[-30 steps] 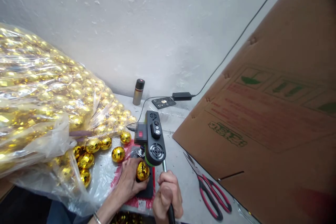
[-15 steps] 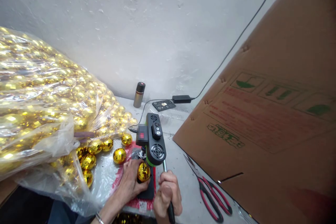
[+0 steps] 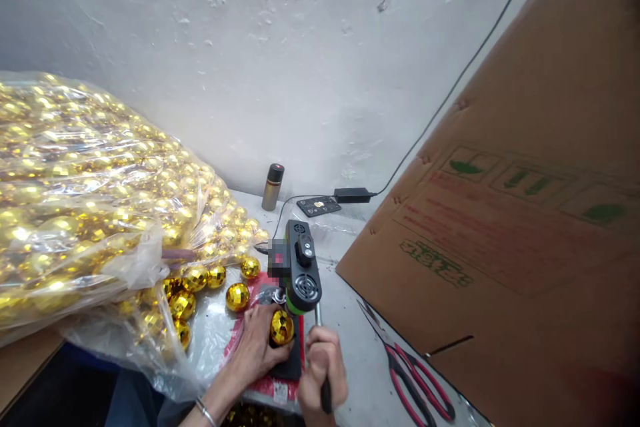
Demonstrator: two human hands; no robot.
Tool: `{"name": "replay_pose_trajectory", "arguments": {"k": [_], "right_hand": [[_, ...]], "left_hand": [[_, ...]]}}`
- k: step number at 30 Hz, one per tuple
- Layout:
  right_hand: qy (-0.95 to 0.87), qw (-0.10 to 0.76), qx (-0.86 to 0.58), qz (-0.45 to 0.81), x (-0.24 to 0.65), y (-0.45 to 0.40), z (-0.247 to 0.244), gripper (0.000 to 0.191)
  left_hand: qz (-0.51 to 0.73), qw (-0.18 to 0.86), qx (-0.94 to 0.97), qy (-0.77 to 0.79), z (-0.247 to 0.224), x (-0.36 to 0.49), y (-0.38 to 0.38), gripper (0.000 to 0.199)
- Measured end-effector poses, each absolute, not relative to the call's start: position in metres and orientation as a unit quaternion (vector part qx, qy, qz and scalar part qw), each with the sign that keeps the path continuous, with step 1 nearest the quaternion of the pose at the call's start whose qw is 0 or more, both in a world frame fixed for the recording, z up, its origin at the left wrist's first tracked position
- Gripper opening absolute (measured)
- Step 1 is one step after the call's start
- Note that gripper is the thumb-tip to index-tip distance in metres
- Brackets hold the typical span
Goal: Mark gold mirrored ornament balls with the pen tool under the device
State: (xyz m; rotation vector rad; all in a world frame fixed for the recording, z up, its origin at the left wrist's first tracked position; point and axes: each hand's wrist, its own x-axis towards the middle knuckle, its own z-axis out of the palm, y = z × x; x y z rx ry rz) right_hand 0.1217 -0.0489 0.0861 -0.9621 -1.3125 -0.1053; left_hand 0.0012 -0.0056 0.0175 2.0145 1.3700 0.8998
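My left hand [image 3: 257, 343] is closed on a shiny gold mirror ball [image 3: 282, 327], holding it at the front of a small black bench machine [image 3: 303, 267] with round vents and a green edge. My right hand [image 3: 324, 370] is wrapped around the lever handle [image 3: 326, 395], a metal rod with a black grip at the machine's right side. The machine's black base [image 3: 287, 368] rests on red plastic sheeting. Two loose gold balls [image 3: 237, 296] lie left of the machine. Part of the base is hidden behind my left hand.
At the left, a large clear bag [image 3: 100, 193] bulges with gold balls, several spilling from its mouth. A cardboard box [image 3: 500, 213] leans at the right, with red-handled scissors [image 3: 417, 380] beside it. A spray can [image 3: 273, 187], phone [image 3: 319, 205] and power adapter [image 3: 352, 195] lie by the wall.
The whole view has shifted slightly, so things appear a little further right and lower. Both hands keep their holds on the ball and the lever handle.
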Motion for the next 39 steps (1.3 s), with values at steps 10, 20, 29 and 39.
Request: {"name": "replay_pose_trajectory", "arguments": {"k": [10,20,29,39], "right_hand": [[-0.57,0.663,-0.483,0.047,0.118,-0.055,0.159,0.032],[-0.582,0.66,-0.473,0.045,0.12,-0.059,0.142,0.028],[-0.573,0.653,-0.493,0.048,0.117,-0.055,0.171,0.034],[-0.586,0.648,-0.484,0.042,0.119,-0.055,0.178,0.032]], "left_hand": [[0.356,0.184,0.786,0.471,-0.022,-0.051,-0.038,0.097],[0.389,0.176,0.643,0.636,0.016,-0.052,0.028,0.051],[0.445,0.436,0.575,0.529,0.016,-0.025,-0.014,0.056],[0.432,0.262,0.687,0.523,0.005,-0.009,-0.01,0.049]]}}
